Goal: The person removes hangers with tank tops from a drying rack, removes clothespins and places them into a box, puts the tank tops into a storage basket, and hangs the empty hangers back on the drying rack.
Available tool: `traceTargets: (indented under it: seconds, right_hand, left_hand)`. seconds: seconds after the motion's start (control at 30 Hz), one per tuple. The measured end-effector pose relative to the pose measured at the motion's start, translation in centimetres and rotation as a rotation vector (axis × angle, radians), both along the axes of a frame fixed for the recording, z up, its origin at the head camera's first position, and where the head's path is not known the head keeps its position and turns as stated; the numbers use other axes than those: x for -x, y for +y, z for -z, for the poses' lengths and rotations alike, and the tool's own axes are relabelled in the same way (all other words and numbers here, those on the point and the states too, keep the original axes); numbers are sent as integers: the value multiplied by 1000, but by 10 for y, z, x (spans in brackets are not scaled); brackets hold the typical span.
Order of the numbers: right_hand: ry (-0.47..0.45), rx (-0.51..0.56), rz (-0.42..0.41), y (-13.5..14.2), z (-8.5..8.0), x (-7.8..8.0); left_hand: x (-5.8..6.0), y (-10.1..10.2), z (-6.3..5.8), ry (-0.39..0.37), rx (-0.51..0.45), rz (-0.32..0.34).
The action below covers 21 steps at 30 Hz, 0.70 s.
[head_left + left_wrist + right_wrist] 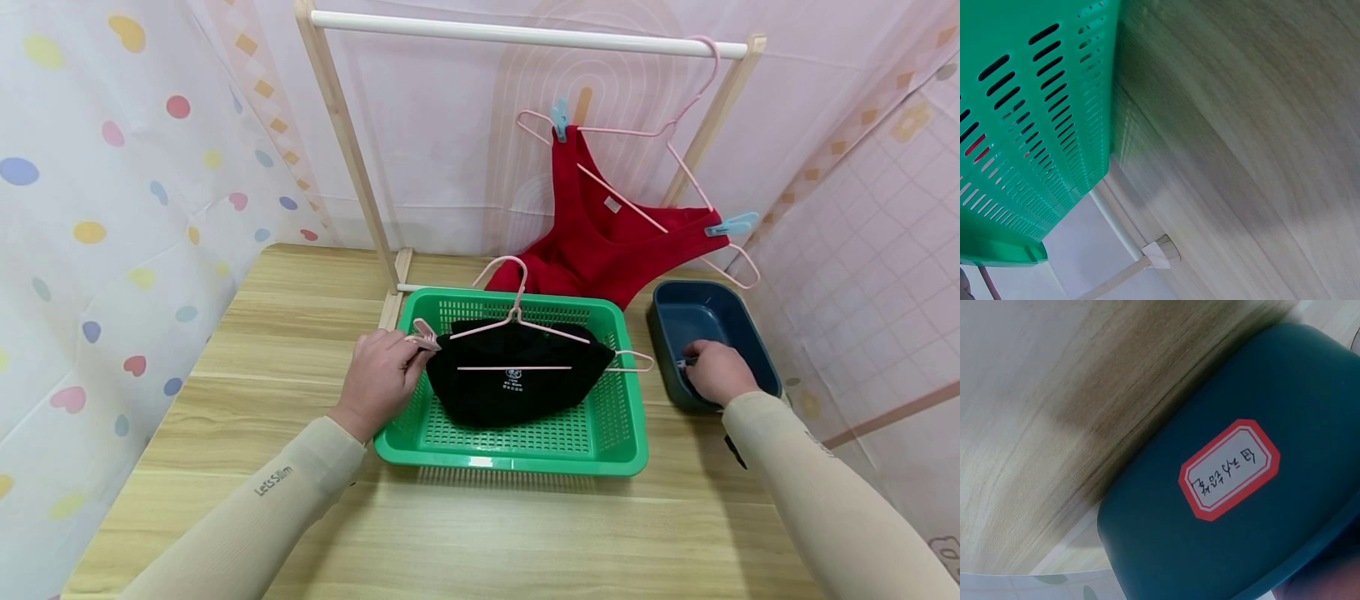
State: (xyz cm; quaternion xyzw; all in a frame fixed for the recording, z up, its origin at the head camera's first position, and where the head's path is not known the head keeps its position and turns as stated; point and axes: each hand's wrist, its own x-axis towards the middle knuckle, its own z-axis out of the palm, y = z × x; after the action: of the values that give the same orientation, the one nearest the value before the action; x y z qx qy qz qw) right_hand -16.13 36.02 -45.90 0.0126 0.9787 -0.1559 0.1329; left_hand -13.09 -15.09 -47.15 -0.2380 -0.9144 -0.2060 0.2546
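Observation:
My left hand [382, 375] pinches a pink clothes peg [426, 335] at the left shoulder of a black garment [487, 396]. That garment is on a pink hanger [551, 332] and lies in a green basket [510, 463]. Beneath my left hand, the hanger's left end is hidden. My right hand [720, 372] reaches into a dark blue bin [712, 300], its fingers curled on a small pale thing [684, 362] whose kind I cannot tell. The right wrist view shows the bin's labelled side [1166, 531]; the left wrist view shows the basket's slotted wall [1054, 112].
Behind the basket stands a wooden rack with a white rail [525, 33]. A red garment [600, 225] hangs there on another pink hanger [622, 132], with blue pegs [732, 225] at its shoulders. Everything stands on a wood-grain table [465, 542]; patterned cloth surrounds it.

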Motion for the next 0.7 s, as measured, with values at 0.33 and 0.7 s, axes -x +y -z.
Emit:
traceTargets:
  seconds: [0.33, 0.7]
  right_hand:
    - [-8, -19, -4, 0, 1, 0]
    - [-18, -22, -14, -1, 0, -1]
  left_hand:
    - [0, 0, 1, 11, -9, 6]
    - [0, -1, 2, -1, 0, 1]
